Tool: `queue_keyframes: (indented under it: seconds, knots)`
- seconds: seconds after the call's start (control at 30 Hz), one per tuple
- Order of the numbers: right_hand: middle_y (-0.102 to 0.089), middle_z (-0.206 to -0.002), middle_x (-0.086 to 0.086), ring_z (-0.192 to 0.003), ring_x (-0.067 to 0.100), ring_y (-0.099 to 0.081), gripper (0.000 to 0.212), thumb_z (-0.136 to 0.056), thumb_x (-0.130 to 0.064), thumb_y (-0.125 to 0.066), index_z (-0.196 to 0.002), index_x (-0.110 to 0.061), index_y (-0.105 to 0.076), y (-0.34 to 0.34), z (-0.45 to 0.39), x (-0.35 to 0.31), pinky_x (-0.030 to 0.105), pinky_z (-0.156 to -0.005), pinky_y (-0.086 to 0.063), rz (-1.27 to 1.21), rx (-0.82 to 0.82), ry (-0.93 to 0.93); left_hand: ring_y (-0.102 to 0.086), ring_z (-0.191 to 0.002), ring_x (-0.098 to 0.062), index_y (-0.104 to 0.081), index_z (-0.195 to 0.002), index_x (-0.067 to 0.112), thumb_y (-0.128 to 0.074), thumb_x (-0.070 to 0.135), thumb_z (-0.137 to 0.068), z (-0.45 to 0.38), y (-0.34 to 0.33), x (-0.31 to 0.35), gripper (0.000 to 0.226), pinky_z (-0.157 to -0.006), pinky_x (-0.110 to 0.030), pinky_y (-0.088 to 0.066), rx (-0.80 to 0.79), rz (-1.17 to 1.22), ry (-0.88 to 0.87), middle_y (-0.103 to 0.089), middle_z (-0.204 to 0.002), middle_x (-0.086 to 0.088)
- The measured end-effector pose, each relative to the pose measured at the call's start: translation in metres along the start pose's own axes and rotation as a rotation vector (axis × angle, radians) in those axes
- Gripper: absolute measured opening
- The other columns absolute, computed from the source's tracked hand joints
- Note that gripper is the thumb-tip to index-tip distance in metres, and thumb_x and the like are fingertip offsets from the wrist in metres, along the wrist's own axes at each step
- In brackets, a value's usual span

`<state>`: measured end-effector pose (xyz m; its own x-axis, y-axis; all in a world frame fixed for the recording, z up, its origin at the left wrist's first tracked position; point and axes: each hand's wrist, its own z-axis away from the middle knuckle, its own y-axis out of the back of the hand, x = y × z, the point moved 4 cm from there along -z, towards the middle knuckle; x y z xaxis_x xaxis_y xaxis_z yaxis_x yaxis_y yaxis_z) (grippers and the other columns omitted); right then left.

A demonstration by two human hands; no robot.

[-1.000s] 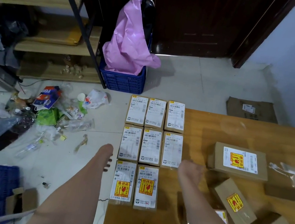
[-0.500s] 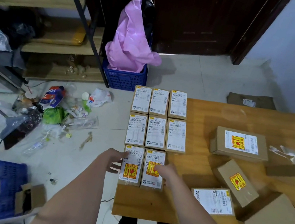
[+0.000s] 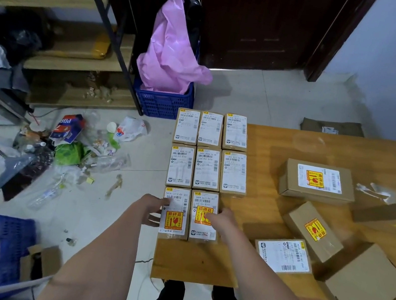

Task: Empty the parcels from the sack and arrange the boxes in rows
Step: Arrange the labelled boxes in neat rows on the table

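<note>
Two hands [image 3: 152,208] [image 3: 223,219] press nearest boxes [image 3: 202,216], fingers straight; blue crate [image 3: 160,102] (holds pink bag [image 3: 171,52]).

Eight small labelled boxes [image 3: 208,169] lie in rows at the left end of the table [image 3: 272,141]. Five bigger boxes [image 3: 317,181] lie to their right. Two blue crates [image 3: 161,102] stand on the floor.

Arranged boxes [image 3: 208,169]: brown cardboard, white labels, black barcodes. Nearest two boxes [image 3: 189,214]: yellow-and-red stickers. Table [image 3: 259,213]: orange-brown wood grain. Loose boxes [image 3: 318,181]: brown, some with same yellow-red stickers. Crate [image 3: 161,102]: blue lattice. Bag [image 3: 171,52]: pink. Door [image 3: 254,19]: dark brown. Floor [image 3: 254,93]: pale tile.
</note>
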<state>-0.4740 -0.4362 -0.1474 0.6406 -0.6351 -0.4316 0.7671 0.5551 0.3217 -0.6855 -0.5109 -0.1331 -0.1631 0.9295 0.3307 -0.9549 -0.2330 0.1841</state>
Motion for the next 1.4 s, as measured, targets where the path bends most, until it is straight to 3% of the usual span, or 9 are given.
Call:
queue_keyframes:
  seconds: [0.17,0.23,0.43,0.53,0.67,0.9,1.1,1.23,1.4]
  knots:
    - [-0.048,-0.144,0.013,-0.129,0.034,-0.049,0.073,-0.089,-0.04,-0.061,-0.148,-0.009,-0.03,0.027,0.005,-0.001,0.044,-0.102,-0.047,0.058,0.142,0.033,-0.058,-0.078,-0.031,-0.055,-0.09,0.003,-0.039,0.035,-0.101,0.018,0.008,0.028,0.037,-0.068,-0.035,-0.048,0.653,-0.185,-0.344,-0.06,-0.083,-0.012]
    - [-0.053,-0.134,0.014,-0.123,0.034,-0.052,0.058,-0.087,-0.036,-0.06,-0.137,-0.012,-0.041,0.051,0.009,-0.001,0.044,-0.099,-0.049,0.16,0.268,0.113,-0.057,-0.074,-0.032,-0.053,-0.08,0.005,-0.04,0.028,-0.099,0.03,-0.005,0.045,0.033,-0.064,-0.032,-0.043,0.706,-0.197,-0.464,-0.055,-0.072,-0.009]
    - [-0.049,-0.136,0.018,-0.124,0.037,-0.049,0.056,-0.088,-0.025,-0.06,-0.138,-0.009,-0.041,0.121,0.019,0.033,0.043,-0.098,-0.047,0.309,0.451,0.041,-0.063,-0.069,-0.033,-0.063,-0.087,0.004,-0.046,0.024,-0.098,0.032,-0.094,0.084,0.029,-0.062,-0.038,-0.054,0.387,-0.218,-0.624,-0.066,-0.076,-0.014]
    - [-0.047,-0.137,0.022,-0.127,0.038,-0.046,0.062,-0.088,-0.021,-0.058,-0.143,-0.003,-0.034,0.142,0.029,0.065,0.044,-0.096,-0.045,0.15,0.545,-0.078,-0.065,-0.072,-0.028,-0.066,-0.097,0.004,-0.048,0.021,-0.1,0.028,-0.154,0.082,0.025,-0.064,-0.037,-0.057,0.043,-0.348,-0.557,-0.068,-0.081,-0.012]
    - [-0.03,-0.138,0.025,-0.125,0.041,-0.038,0.076,-0.09,-0.029,-0.065,-0.145,0.0,-0.022,0.159,0.042,0.108,0.045,-0.1,-0.042,0.098,0.645,-0.268,-0.058,-0.076,-0.022,-0.062,-0.116,0.008,-0.047,0.021,-0.098,0.028,-0.216,0.058,0.027,-0.068,-0.036,-0.059,-0.148,-0.55,-0.454,-0.064,-0.101,-0.011]
    - [-0.034,-0.145,0.023,-0.131,0.036,-0.039,0.071,-0.095,-0.026,-0.055,-0.147,0.0,-0.013,0.171,0.034,0.127,0.034,-0.087,-0.043,-0.012,0.449,-0.351,-0.047,-0.127,-0.03,-0.042,-0.145,0.03,-0.036,0.025,-0.101,0.049,-0.26,0.031,0.045,-0.092,-0.044,-0.055,-0.277,-0.723,-0.247,-0.041,-0.148,-0.005]
    - [-0.05,-0.089,0.009,-0.085,0.032,-0.065,0.043,-0.088,-0.007,-0.054,-0.13,0.002,-0.047,0.16,0.02,0.131,0.049,-0.078,-0.059,-0.266,0.297,-0.3,-0.056,-0.106,-0.026,-0.05,-0.139,0.019,-0.044,0.024,-0.1,0.046,-0.262,0.025,0.04,-0.081,-0.036,-0.054,-0.327,-0.673,-0.166,-0.054,-0.124,-0.006]
    - [-0.059,-0.1,0.017,-0.078,0.029,-0.064,0.059,-0.083,0.004,-0.062,-0.134,-0.003,-0.033,0.15,0.021,0.118,0.035,-0.049,-0.053,-0.534,0.23,-0.232,-0.06,-0.102,-0.023,-0.051,-0.132,0.014,-0.05,0.023,-0.1,0.05,-0.253,0.03,0.033,-0.078,-0.036,-0.058,-0.334,-0.605,-0.141,-0.057,-0.127,-0.008]
    - [-0.064,-0.108,0.009,-0.092,0.026,-0.066,0.076,-0.078,-0.002,-0.078,-0.13,-0.023,-0.027,0.152,0.016,0.098,0.044,-0.078,-0.059,-0.574,0.243,-0.024,-0.061,-0.1,-0.026,-0.045,-0.128,0.015,-0.055,0.021,-0.098,0.052,-0.233,0.04,0.032,-0.071,-0.04,-0.062,-0.335,-0.455,-0.113,-0.054,-0.118,-0.01]
